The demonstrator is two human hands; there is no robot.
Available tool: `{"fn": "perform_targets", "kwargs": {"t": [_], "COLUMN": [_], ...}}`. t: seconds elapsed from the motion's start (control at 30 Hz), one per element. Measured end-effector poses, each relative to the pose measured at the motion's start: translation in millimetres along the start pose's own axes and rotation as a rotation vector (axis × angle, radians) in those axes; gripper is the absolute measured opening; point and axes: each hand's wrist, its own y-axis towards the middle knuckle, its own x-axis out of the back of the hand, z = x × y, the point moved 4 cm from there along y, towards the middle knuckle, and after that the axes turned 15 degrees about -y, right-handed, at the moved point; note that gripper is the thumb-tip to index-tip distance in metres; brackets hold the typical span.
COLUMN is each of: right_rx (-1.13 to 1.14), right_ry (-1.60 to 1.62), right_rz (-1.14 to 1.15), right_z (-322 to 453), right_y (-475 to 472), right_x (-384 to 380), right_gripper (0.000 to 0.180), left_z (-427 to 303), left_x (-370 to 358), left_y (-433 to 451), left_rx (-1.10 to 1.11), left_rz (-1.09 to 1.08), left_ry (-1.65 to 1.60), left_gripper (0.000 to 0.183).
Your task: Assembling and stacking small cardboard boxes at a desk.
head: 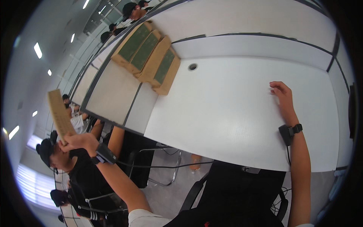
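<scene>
My left hand (pixel 80 142) is raised out to the left, beyond the desk, gripping the lower end of a long flat cardboard box (pixel 60 116) that bears writing. Over the right part of the white desk (pixel 227 113) is my right hand (pixel 282 93), fingers curled and apart, holding nothing. Several cardboard boxes with green panels (pixel 141 51) lean in a stack at the desk's back left corner, against the partition. Each wrist wears a strapped black device with a cable.
Low partitions (pixel 255 45) border the desk, with a round cable hole (pixel 192 67) near the back. A person in a black cap (pixel 54 153) sits close on the left, behind the held box. A chair frame (pixel 175 170) and an orange bottle (pixel 195 163) are below the desk.
</scene>
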Motion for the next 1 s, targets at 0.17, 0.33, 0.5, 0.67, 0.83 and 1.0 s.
{"fn": "perform_targets", "kwargs": {"t": [0.17, 0.33, 0.5, 0.67, 0.83, 1.0], "right_rx": [-0.031, -0.064, -0.006, -0.025, -0.004, -0.006], "right_ry": [-0.045, -0.11, -0.149, -0.157, -0.154, -0.16], "right_rz": [0.022, -0.041, 0.03, -0.006, 0.021, 0.025], "right_z": [1, -2, -4, -6, 4, -5], "right_y": [-4, -3, 3, 1, 1, 0], "right_x": [1, 9, -6, 3, -7, 7], "right_gripper": [0.022, 0.022, 0.02, 0.018, 0.017, 0.018], "left_z": [62, 115, 181, 180, 79, 15], "left_x": [113, 148, 182, 181, 123, -11], "left_y": [-47, -141, -174, -197, -139, -164], "left_rx": [0.145, 0.672, 0.729, 0.988, 0.233, 0.243], "left_rz": [-0.032, 0.389, 0.769, 0.587, 0.36, 0.668], "left_ry": [0.458, 0.355, 0.172, 0.072, 0.318, 0.062], "left_gripper": [0.04, 0.052, 0.058, 0.058, 0.043, 0.053]}}
